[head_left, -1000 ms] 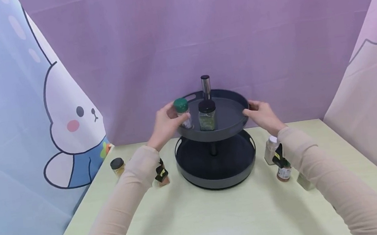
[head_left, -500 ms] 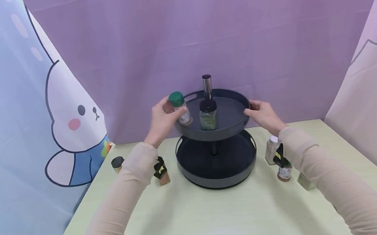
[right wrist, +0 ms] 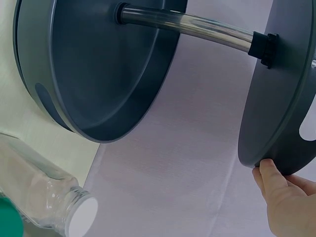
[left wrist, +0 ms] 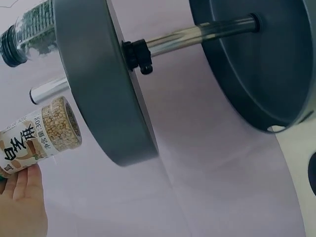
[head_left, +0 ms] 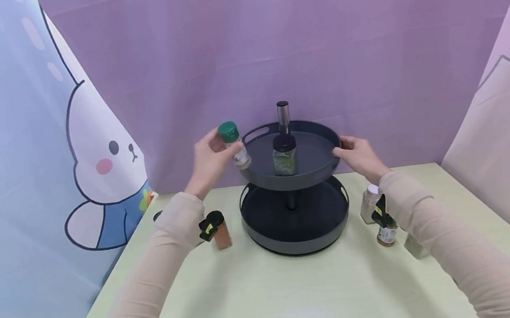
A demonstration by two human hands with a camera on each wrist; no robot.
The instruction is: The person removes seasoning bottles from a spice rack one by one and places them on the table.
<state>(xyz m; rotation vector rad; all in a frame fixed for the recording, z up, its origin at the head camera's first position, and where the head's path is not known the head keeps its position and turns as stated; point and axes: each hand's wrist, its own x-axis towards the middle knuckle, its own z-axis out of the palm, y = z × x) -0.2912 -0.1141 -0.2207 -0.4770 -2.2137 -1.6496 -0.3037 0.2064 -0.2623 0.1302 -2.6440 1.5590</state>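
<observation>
A clear jar of pale sesame seeds with a green cap [head_left: 239, 155] is gripped between the thumb and fingers of my left hand [head_left: 210, 161]. It tilts just off the left rim of the upper tray [head_left: 314, 145] of a dark two-tier turntable; the left wrist view shows its label and base [left wrist: 61, 126] apart from the tray. On that upper tray stands a black-lidded jar of green herbs [head_left: 285, 162], upright near the front left. My right hand [head_left: 362, 157] pinches the tray's right rim, fingers against the outer wall in the right wrist view.
The lower tray [head_left: 299, 247] sits on the pale table. To its left stands a jar of reddish powder [head_left: 222, 235], with another black lid [head_left: 157, 216] partly behind the sleeve. At right are a white-lidded jar [head_left: 369, 208], a small labelled jar [head_left: 386, 236] and a square jar [head_left: 415, 247].
My left hand has lifted the sesame jar off the upper tray and moved it left past the rim, tilting it. My right hand keeps its place on the rim.
</observation>
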